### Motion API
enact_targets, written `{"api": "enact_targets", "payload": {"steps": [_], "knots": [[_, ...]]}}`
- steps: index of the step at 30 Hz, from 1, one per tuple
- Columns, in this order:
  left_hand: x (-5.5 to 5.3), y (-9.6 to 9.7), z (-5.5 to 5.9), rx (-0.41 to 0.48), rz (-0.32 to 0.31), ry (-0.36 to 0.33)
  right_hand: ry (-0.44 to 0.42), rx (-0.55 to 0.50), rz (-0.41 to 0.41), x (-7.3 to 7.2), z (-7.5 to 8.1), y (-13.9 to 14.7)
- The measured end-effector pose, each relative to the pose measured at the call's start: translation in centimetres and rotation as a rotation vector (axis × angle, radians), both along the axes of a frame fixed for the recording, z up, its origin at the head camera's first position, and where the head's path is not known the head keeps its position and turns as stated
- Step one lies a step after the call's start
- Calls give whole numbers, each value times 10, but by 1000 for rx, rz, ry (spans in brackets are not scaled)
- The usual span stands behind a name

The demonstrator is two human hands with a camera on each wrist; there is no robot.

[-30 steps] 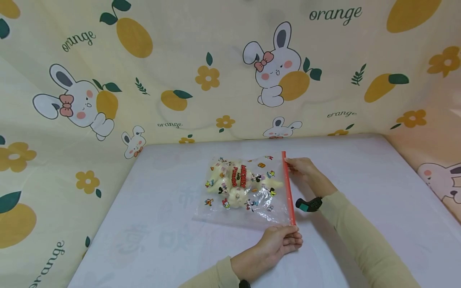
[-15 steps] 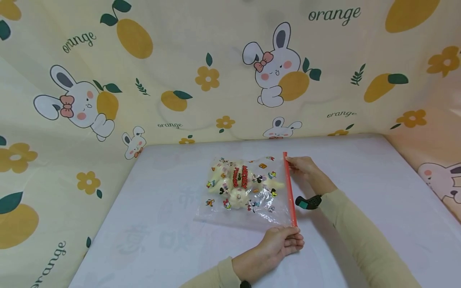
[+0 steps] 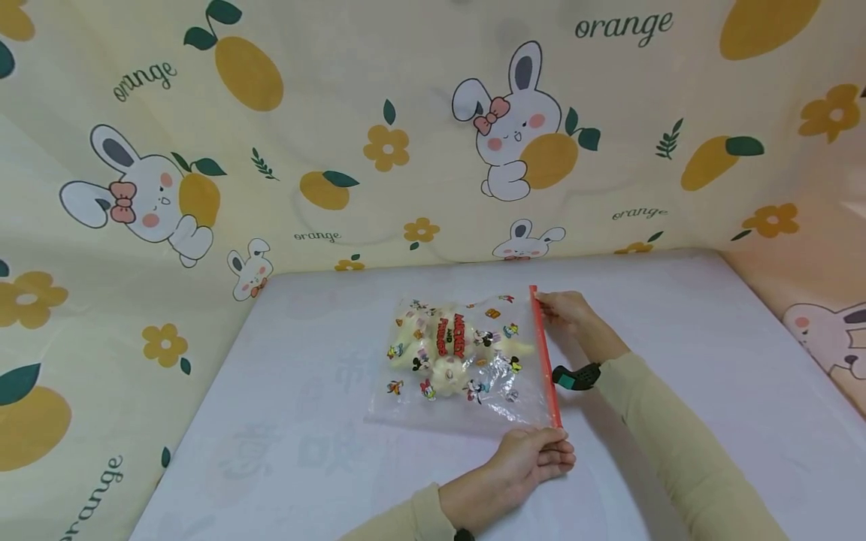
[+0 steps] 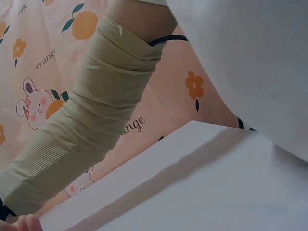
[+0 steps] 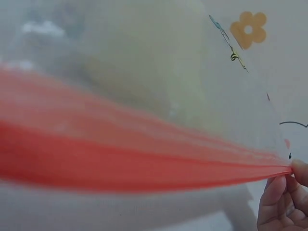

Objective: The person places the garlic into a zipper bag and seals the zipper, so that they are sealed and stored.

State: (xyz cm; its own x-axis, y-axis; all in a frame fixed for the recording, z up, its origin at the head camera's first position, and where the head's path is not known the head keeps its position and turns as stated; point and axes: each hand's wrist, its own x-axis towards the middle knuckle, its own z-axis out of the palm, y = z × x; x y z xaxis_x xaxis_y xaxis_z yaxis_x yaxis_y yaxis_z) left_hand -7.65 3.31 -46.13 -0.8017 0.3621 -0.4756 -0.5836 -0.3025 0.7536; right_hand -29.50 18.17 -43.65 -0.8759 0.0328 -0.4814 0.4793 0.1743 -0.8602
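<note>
A clear zip bag (image 3: 433, 409) printed with cartoon figures lies on its side, its red zip strip (image 3: 546, 357) on the right. Through the plastic a pale yellow, lumpy thing (image 3: 448, 376) shows. My left hand (image 3: 517, 466) pinches the near end of the strip between thumb and curled fingers. At the far end, my right hand (image 3: 568, 312) pinches the other corner. The right wrist view shows the red strip (image 5: 120, 168) stretched close by, held at its tip by fingertips (image 5: 274, 190). In the left wrist view only a bit of the hand (image 4: 26, 224) shows at the corner.
The white-covered table (image 3: 271, 376) spreads under the bag. Behind and to the sides hangs a cream cloth (image 3: 406, 75) with rabbits and oranges. A dark wrist strap (image 3: 577, 377) sits on the right wrist, below the sleeve (image 3: 683, 443).
The left hand and the near end of the red strip have shifted slightly right and toward the person. The right hand stays nearly in place, still pinching the far corner.
</note>
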Motion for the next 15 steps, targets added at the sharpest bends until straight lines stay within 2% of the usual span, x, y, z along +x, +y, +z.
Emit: {"api": "enact_targets", "payload": {"steps": [7, 11, 15], "knots": [[3, 4, -2, 3, -18, 2, 19, 7, -26, -6, -1, 3], [-1, 5, -2, -13, -51, 4, 26, -12, -34, -5, 1, 4], [-6, 7, -3, -35, -75, 19, 43, -8, -9, -5, 1, 6]]}}
